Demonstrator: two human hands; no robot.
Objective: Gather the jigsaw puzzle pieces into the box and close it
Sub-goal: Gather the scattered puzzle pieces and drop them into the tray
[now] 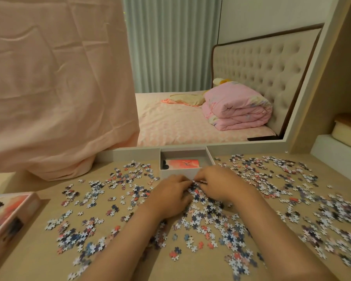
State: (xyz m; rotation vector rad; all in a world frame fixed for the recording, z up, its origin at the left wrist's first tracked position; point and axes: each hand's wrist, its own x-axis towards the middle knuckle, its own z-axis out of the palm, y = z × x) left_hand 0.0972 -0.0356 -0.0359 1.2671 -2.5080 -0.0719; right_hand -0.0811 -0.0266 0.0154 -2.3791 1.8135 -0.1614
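Several small jigsaw pieces [209, 218] in white, blue and pink lie scattered over the tan table [39, 256]. An open white box [210, 157] stands at the table's far edge, with a pink picture card [182, 164] lying inside. My left hand [170, 194] and my right hand [219, 184] meet just in front of the box, fingers curled down around a small heap of pieces [195, 186] between them. The fingertips are hidden by the pieces.
The box lid [6, 211], printed in pink, lies at the left table edge. A peach cloth [55, 98] hangs over the left of a large mirror [211, 67] behind the box. White boxes [338, 155] are stacked at the right.
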